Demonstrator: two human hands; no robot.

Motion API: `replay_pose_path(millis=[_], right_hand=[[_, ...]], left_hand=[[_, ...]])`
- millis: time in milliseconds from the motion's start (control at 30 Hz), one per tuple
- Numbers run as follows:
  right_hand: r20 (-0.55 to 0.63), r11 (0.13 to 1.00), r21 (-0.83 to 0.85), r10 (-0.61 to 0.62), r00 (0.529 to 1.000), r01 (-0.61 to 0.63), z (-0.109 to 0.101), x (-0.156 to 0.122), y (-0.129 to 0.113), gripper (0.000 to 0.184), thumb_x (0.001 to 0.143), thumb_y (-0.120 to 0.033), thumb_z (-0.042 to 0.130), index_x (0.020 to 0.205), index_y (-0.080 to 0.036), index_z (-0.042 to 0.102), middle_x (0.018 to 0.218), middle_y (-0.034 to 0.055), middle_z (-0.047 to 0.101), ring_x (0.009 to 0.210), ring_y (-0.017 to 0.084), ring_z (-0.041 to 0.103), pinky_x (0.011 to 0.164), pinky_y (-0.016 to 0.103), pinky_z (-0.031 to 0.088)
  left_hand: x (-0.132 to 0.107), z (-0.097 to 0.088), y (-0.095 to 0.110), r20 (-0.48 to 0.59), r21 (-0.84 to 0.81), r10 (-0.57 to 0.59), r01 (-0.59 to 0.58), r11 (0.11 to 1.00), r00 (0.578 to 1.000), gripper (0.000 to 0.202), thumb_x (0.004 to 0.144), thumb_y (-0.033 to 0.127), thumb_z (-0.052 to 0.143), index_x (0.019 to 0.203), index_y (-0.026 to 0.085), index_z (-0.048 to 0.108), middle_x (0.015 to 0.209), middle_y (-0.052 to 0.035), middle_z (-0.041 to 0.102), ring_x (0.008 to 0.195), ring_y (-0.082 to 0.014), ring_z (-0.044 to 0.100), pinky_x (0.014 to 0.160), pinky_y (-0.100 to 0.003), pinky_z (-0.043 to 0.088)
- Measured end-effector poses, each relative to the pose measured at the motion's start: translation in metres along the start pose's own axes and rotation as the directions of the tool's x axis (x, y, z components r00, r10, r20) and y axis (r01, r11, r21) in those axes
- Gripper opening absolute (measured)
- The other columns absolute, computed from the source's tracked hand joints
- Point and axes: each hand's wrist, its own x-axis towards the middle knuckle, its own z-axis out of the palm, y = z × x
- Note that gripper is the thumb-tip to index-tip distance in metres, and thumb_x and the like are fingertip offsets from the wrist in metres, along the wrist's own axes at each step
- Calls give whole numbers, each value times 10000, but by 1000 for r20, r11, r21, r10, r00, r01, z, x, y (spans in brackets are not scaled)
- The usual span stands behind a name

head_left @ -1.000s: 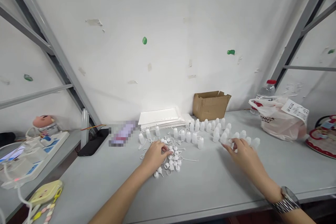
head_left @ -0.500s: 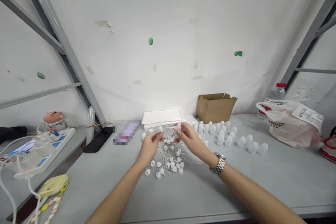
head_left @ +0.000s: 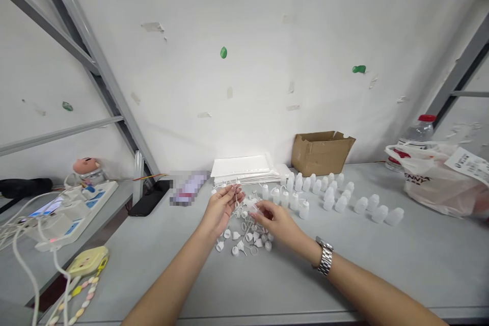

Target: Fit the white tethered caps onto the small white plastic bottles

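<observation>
Over a pile of white caps with thin straps and rings [head_left: 250, 237], my two hands are close together. The fingertips of my left hand [head_left: 221, 209] are pinched on a white cap with a strap [head_left: 237, 194], partly hidden by the fingers. Between thumb and fingers, my right hand [head_left: 277, 221] grips a small translucent plastic bottle [head_left: 252, 208], tilted with its end toward the left hand. Just beyond my right hand stand a few bottles fitted with caps [head_left: 284, 199]. Farther right, several uncapped bottles [head_left: 341, 204] stand in loose rows.
A cardboard box [head_left: 323, 155] and a stack of white packets [head_left: 242, 168] are against the wall. Right lie a plastic bag [head_left: 435, 183] and a red-capped bottle [head_left: 418, 132]. Left are a black phone [head_left: 148, 198], a power strip [head_left: 76, 219] with cables and a yellow case [head_left: 87, 261].
My right hand has lowered the bottle, which was upright and is now tilted. My left hand has turned, showing more palm, and a strap shows at its fingertips. The view has shifted slightly.
</observation>
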Motion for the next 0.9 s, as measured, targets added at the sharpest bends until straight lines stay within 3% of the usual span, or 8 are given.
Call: replay_pose_path(millis=[100,267,500,667,767,900], right_hand=[[29,999,-27,-36,999,37,5,-4,-2,191,806,-352,539,844,-175,604,613,-34,495,568,119,440,537,240,357],[78,998,-17,-64,995,65,11,-8,-3,205,813,-342,536,919,-180,603,672,-17,544,587,125,463,554,247,374],[-57,1000,-5,0,998,0,14,-4,6,180,800,-343,542,771,-171,588,623,-20,530,576,127,460,542,249,369],[-170,998,51,35,985,-27,11,-1,7,123,768,-281,566,824,-171,574,670,-1,568,599,139,508,558,256,413],[-222,1000,10,-26,975,29,10,-3,5,97,770,-255,558,828,-177,561,707,16,589,614,146,532,573,264,438],[-246,972,-188,-185,951,140,10,-6,6,96,820,-273,515,809,-180,535,673,16,571,582,143,523,539,257,433]], left_hand=[[-3,3,-3,20,19,-46,46,999,999,140,636,201,717,760,147,680,704,-12,664,649,-89,597,759,-239,460],[-12,9,-13,32,201,-10,3,980,999,247,616,286,730,810,154,651,709,-24,689,666,-128,616,744,-278,450],[-16,12,-17,56,269,52,-65,961,997,316,669,441,646,733,132,660,770,-93,713,794,-231,646,791,-357,443],[-20,14,-16,120,274,74,-104,956,990,273,689,395,651,792,147,698,914,-89,713,950,-230,613,895,-338,394],[-21,15,-16,91,245,100,-120,962,991,242,682,367,667,792,154,700,886,-79,721,923,-225,624,886,-339,404],[-23,18,-15,87,193,57,-73,978,995,239,658,338,695,796,143,705,892,-89,721,922,-222,622,884,-329,408]])
